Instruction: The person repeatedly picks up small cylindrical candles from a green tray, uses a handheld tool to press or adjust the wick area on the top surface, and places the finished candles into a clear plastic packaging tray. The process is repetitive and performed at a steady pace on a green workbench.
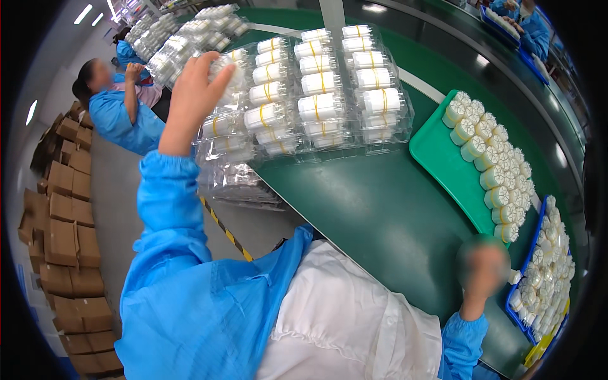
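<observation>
My left hand reaches over the left column of a clear plastic tray, thumb and fingers spread beside a white bundle. Whether the fingertips touch that bundle is hard to see. White cylindrical bundles with yellow bands lie in columns in the tray, which rests on a stack of similar trays. My right hand is low on the right, blurred, so its fingers cannot be read. Just beside it, a small white piece shows near a blue tray of white pieces.
A green tray with upright white bundles sits on the dark green tabletop. More filled clear trays stand far left. Cardboard boxes line the left wall; a co-worker in blue sits nearby.
</observation>
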The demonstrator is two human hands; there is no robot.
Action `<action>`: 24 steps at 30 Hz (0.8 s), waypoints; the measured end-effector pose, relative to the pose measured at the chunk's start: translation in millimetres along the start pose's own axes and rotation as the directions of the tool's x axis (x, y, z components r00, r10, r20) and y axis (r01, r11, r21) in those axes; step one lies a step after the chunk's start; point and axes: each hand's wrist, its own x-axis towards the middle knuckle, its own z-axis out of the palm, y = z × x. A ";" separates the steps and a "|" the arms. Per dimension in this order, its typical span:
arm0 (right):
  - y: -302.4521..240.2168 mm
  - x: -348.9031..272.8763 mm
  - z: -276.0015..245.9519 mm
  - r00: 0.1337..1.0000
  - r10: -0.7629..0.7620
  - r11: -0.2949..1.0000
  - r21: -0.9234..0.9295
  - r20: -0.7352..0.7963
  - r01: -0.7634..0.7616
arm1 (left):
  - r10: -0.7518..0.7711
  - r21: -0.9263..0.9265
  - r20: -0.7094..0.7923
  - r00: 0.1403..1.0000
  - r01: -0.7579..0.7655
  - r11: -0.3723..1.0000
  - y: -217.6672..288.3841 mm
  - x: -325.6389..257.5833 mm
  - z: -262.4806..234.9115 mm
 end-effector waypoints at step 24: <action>-5.8 0.6 -0.1 0.999 -0.028 0.990 -0.140 0.036 0.032 | 0.111 -0.207 0.401 0.909 -0.029 0.978 -63.4 3.7 52.5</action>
